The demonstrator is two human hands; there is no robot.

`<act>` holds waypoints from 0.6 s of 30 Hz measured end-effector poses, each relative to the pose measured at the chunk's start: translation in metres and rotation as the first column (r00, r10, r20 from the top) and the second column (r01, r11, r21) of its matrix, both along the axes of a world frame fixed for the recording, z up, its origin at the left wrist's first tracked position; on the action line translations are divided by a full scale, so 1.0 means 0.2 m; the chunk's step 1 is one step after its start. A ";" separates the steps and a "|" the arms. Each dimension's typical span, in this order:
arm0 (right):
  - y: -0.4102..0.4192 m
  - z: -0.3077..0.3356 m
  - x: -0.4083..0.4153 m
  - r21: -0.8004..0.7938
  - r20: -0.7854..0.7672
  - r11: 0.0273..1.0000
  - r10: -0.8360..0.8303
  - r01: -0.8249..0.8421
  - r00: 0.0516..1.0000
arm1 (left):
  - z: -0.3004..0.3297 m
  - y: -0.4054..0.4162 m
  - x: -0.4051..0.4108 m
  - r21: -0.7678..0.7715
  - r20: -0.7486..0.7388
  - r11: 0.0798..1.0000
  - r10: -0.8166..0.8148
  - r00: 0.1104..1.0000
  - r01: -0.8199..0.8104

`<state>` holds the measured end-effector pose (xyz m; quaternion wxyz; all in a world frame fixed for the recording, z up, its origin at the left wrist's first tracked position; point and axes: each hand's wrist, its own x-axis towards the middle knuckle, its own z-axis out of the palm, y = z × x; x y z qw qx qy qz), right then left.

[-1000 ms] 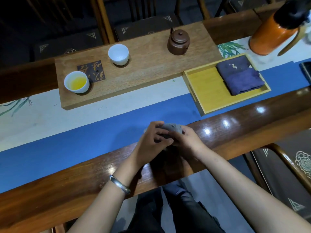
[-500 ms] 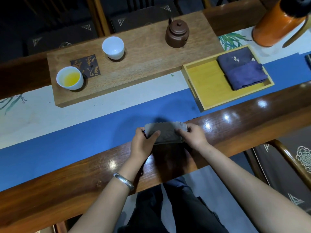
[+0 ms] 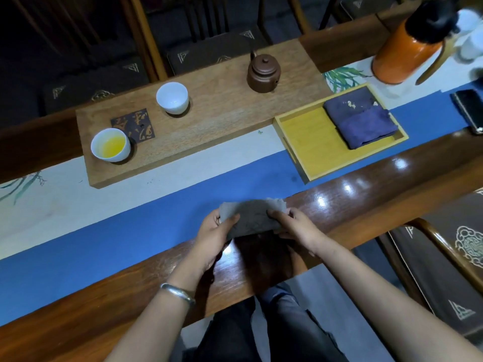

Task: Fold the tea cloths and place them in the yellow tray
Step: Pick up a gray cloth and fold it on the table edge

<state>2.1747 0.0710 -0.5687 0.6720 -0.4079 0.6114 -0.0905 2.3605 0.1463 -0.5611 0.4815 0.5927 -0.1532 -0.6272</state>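
A grey tea cloth (image 3: 251, 216) is stretched into a flat strip over the table's near wooden edge. My left hand (image 3: 215, 235) pinches its left end, thumb on top. My right hand (image 3: 292, 224) pinches its right end. The yellow tray (image 3: 311, 145) sits to the far right on the blue runner. Two folded dark purple cloths (image 3: 362, 118) lie stacked in the tray's right half; its left half is bare.
A wooden tea board (image 3: 214, 118) holds a brown teapot (image 3: 263, 73), an empty white cup (image 3: 172, 97) and a cup of yellow tea (image 3: 111, 145). An orange flask (image 3: 407, 50) and a dark phone (image 3: 470, 111) stand at far right. A chair (image 3: 444, 257) is beside me.
The cloth was bunched between both hands a second ago. My hands have drawn apart and spread it into a flat strip.
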 end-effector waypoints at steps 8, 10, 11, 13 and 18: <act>-0.05 0.19 -0.08 0.023 0.182 0.980 -0.200 0.199 0.963 | 0.14 -0.16 -0.02 -0.028 0.103 0.997 -0.075 0.992 0.079; -0.10 0.26 -0.12 -0.090 0.138 0.974 -0.196 0.209 0.971 | 0.19 -0.23 -0.05 -0.020 0.135 0.992 -0.118 0.984 0.122; -0.13 0.30 -0.15 -0.143 0.116 0.966 -0.197 0.213 0.973 | 0.21 -0.27 -0.07 -0.018 0.156 0.990 -0.134 0.979 0.139; -0.20 0.36 -0.20 -0.230 0.084 0.945 -0.219 0.233 0.972 | 0.26 -0.34 -0.11 -0.020 0.213 0.988 -0.144 0.966 0.152; -0.44 0.45 -0.34 -0.346 0.011 0.920 -0.190 0.183 0.982 | 0.31 -0.57 -0.24 -0.034 0.319 0.996 -0.072 0.945 0.087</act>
